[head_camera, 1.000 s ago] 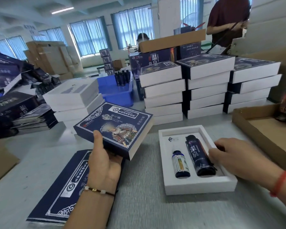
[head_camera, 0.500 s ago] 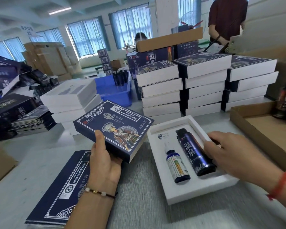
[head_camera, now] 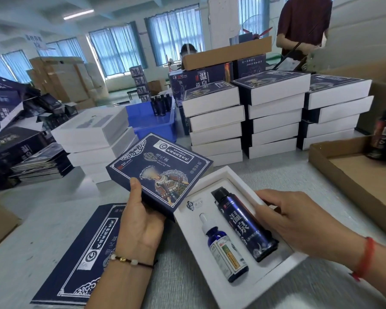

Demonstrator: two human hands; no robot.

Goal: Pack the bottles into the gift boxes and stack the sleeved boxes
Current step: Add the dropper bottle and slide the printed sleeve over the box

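My left hand (head_camera: 140,217) grips a dark blue printed sleeve (head_camera: 158,172) and holds it tilted above the table, its lower right corner just over the tray's near-left corner. My right hand (head_camera: 296,217) grips the right edge of a white gift box tray (head_camera: 236,293), which is lifted and turned at an angle. In the tray lie a small blue dropper bottle (head_camera: 223,246) and a tall dark blue bottle (head_camera: 243,224). Under my left wrist lies a stack of flat blue sleeves (head_camera: 76,262).
Three stacks of sleeved boxes (head_camera: 274,114) stand at the back. White trays (head_camera: 94,134) are piled at the left, beside a blue bin (head_camera: 152,123) with bottles. An open cardboard box (head_camera: 352,175) sits at the right. A person in a dark red shirt (head_camera: 303,21) stands behind.
My right hand has lifted the tray off the table and swung it toward the sleeve. My left hand has tilted the sleeve and brought it closer to the tray.
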